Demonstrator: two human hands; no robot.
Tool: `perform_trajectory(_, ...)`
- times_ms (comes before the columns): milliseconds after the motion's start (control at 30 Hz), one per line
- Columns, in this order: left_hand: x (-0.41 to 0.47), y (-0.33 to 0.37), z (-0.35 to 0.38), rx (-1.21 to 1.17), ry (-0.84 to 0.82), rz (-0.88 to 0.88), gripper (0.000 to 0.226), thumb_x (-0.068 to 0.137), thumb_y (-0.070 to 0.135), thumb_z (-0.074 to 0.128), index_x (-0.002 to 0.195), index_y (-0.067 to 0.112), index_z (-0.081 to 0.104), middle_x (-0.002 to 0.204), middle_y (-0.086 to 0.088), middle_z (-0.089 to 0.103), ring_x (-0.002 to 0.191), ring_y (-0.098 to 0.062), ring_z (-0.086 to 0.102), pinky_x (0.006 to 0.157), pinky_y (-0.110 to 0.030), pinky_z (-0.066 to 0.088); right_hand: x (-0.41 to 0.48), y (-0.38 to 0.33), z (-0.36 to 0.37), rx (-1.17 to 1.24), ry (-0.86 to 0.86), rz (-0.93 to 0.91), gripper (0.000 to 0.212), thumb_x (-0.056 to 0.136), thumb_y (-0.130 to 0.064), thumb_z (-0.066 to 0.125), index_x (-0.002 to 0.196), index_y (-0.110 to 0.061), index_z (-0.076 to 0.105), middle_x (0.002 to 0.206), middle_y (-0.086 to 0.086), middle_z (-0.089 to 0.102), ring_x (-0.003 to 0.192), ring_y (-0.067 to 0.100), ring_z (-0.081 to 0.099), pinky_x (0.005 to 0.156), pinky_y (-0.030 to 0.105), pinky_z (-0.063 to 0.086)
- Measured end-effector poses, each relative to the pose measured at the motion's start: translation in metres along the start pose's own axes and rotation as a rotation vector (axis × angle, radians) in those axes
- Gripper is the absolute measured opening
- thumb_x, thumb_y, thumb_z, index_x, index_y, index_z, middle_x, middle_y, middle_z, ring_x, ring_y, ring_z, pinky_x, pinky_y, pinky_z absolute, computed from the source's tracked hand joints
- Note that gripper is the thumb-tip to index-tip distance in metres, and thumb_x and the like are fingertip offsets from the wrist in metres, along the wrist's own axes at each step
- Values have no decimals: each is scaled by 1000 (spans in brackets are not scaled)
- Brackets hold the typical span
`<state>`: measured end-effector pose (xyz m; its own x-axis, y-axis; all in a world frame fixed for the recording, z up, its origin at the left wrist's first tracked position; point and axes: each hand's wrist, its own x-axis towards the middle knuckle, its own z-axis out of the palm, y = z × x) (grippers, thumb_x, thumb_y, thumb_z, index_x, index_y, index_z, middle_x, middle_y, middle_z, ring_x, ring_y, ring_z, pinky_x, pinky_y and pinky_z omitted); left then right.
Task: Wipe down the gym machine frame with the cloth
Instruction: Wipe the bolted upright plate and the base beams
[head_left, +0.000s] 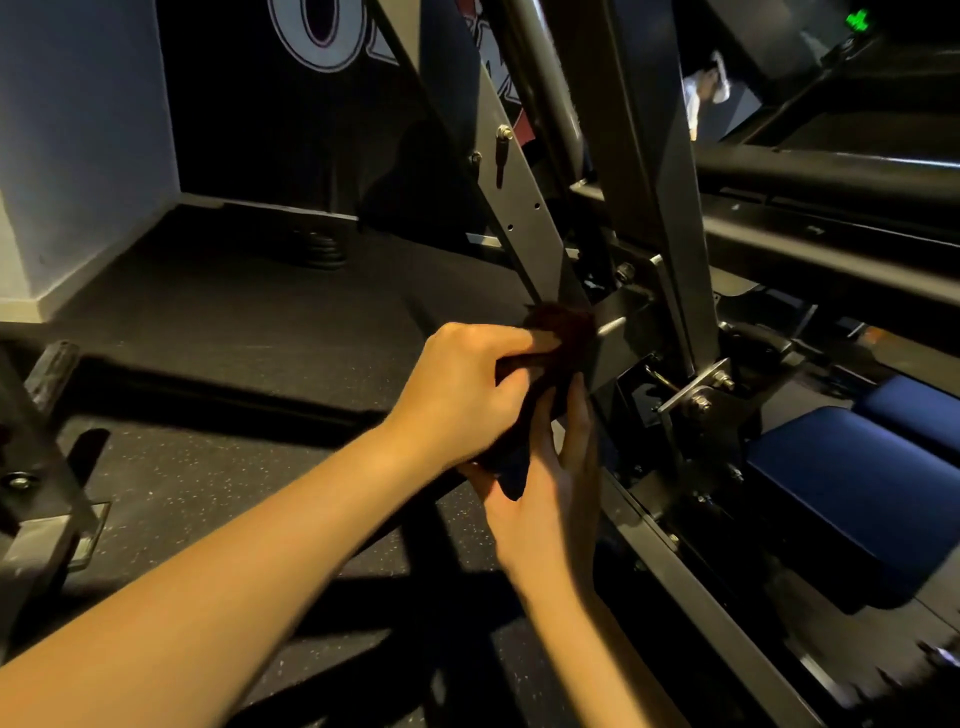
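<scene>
I see my left hand (460, 395) reaching in from the lower left, forearm stretched long across the view, wrist nearly straight. Its fingers are curled tight around the dark cloth (563, 327), and the thumb lies along the top of the bunch. The cloth's upper end is pressed against the foot of the slanted grey beam of the machine frame (524, 213), just where that beam meets the lower bracket. My right hand (545, 499) comes up from below, close under the left, so the two hands are together and touching at the cloth. Its fingers (577, 431) point straight upward, flat beside the cloth and against the frame's edge, while a loose tail of cloth hangs over its palm. I cannot tell whether its thumb pinches that tail. A blue pad (841, 483) sits to the right, well apart from both hands, above the speckled rubber floor (208, 322).
</scene>
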<state>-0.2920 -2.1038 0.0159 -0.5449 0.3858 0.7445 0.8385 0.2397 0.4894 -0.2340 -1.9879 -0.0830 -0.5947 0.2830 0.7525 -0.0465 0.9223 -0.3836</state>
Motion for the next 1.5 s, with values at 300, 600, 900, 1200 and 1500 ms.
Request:
perform_trajectory(300, -55, -19, -31, 56, 30, 15, 39, 86, 3, 77, 120, 22, 76, 119, 17, 72, 113, 6, 65, 98, -14, 49, -1, -7, -3, -50, -6, 13, 102, 75, -47, 85, 157, -14, 34, 171, -1, 4, 154, 12, 5, 118, 47, 35)
perform_trajectory(600, 55, 4, 28, -102, -61, -199, 30, 99, 27, 64, 128, 32, 71, 118, 8, 72, 108, -6, 66, 97, -26, 55, 1, 1, 15, 171, -187, 197, 105, 81, -54, 68, 159, -48, -1, 170, -10, 13, 156, 15, 16, 124, 50, 26)
perform_trajectory(900, -61, -43, -44, -115, -61, -279, 31, 93, 11, 72, 118, 28, 76, 109, 22, 75, 104, 10, 66, 91, -11, 52, 0, -12, -6, -83, -71, 64, 103, 79, -47, 81, 160, -14, 27, 170, -5, -3, 153, 12, 3, 120, 41, 24)
perform_trajectory(1200, -38, -28, -32, -133, -47, -213, 32, 96, 13, 69, 125, 26, 74, 116, 18, 74, 110, 7, 65, 101, -23, 54, -1, -17, -6, -57, -132, 106, 105, 84, -47, 76, 163, -25, 10, 168, -14, -20, 157, 12, 0, 123, 45, 28)
perform_trajectory(1500, -117, -53, -65, 23, 35, -415, 33, 89, 13, 77, 117, 30, 76, 102, 31, 70, 99, 14, 65, 88, -12, 53, -1, -16, -7, -68, -108, 130, 103, 83, -44, 81, 161, -16, 21, 170, -7, -5, 157, 20, 8, 122, 53, 31)
